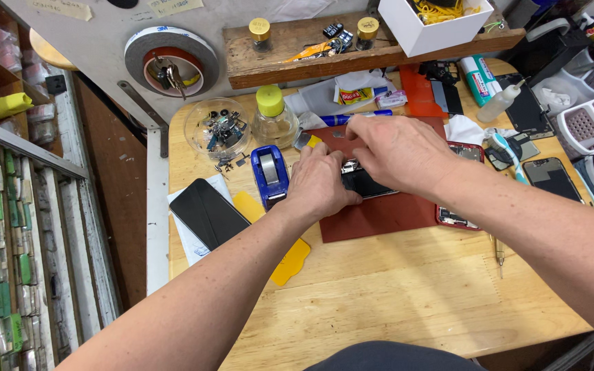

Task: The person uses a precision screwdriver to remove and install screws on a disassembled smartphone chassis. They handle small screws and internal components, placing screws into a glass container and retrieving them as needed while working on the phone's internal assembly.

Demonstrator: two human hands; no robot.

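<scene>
Both sets of fingers are pinching a dark phone part [364, 181] lying on the red mat [379, 214]: left hand [319, 185] gripping its near end, right hand [397, 148] covering its top. A blue tape dispenser [269, 173] is sitting just left, an opened red phone [459, 217] just right.

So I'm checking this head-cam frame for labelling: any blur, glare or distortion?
Head view: lighting is even and soft, shadows faint under both hands. The left hand and right hand look sharp. The black phone screen shows no strong glare. Wide-angle bending at the edges.
</scene>
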